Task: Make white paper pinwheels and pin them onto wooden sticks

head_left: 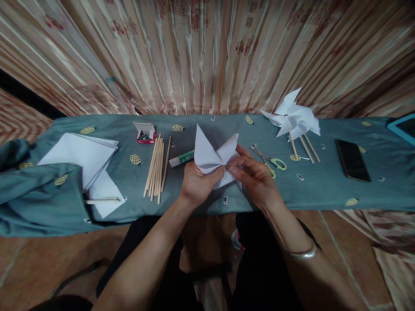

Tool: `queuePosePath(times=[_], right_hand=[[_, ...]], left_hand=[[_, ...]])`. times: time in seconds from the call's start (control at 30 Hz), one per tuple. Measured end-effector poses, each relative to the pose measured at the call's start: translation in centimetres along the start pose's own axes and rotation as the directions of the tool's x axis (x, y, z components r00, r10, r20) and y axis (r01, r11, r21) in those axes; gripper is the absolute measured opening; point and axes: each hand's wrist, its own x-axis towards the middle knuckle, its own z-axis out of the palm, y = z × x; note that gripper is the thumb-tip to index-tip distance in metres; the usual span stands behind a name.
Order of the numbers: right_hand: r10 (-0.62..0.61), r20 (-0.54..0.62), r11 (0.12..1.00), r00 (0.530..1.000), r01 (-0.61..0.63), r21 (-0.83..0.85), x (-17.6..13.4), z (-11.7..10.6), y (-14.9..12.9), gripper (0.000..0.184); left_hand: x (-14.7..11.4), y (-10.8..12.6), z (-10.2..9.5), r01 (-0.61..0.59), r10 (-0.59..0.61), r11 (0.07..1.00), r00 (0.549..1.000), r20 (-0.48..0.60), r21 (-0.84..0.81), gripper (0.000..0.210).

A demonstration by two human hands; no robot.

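A white paper pinwheel (207, 155) is held over the table between my two hands, its folded blades standing up. My left hand (199, 181) grips it from the left, thumb pressed near the middle where the folds meet. At that centre, the thumb and fingers of my right hand (254, 175) pinch what looks like a small shiny thumbtack (227, 167), partly covered by the fingertips. Behind my left hand lies a glue stick (181, 158). Scissors (270, 164) with light green handles rest just beyond my right hand.
Several wooden sticks (155, 168) and an opened red box (145, 134) of small metal tacks lie left of centre. Paper sheets (78, 151) and a pen (103, 200) are farther left. Finished pinwheels (292, 116) and a phone (352, 160) lie right. A curtain (207, 56) hangs behind.
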Motion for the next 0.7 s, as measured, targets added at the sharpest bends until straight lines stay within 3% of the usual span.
queuePosePath(times=[0.27,0.7], right_hand=[[0.027,0.050,0.999,0.998,-0.025,-0.030,-0.1,0.0,0.0,0.018],[0.164,0.025,0.975,0.986,-0.165,0.146,-0.3,1.0,0.0,0.023]], left_hand=[[-0.1,0.0,-0.5,-0.012,0.013,0.997,1.000,-0.011,0.080,0.012],[-0.2,-0.9,-1.6,-0.070,0.064,0.975,0.997,0.037,0.210,0.023]])
